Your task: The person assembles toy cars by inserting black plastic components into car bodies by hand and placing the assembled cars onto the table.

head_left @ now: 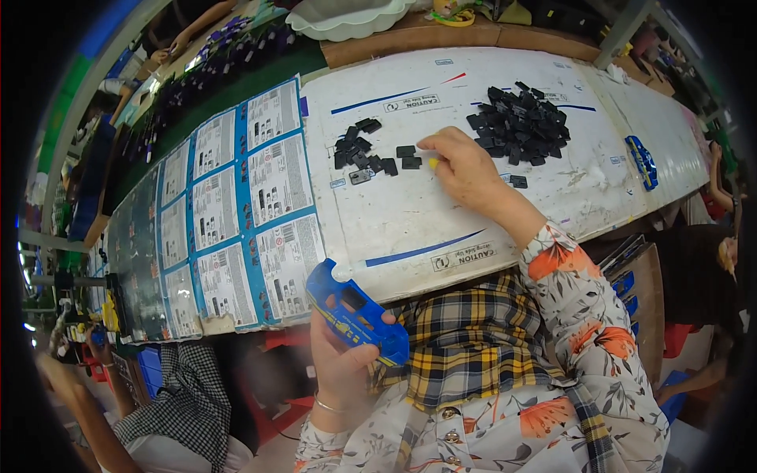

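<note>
Head view showed a left hand (343,363) with its fingers wrapped around a blue toy car shell (364,329), just past the near edge of the white counter (410,217). Over the counter, the right hand (471,169) had its fingers bent, with the tips just beside two flat black pieces (411,163). I could not tell if they pinched anything. A small bunch of black bits (351,147) lay to the left, and a big black pile (524,126) sat to the right, near that hand.
</note>
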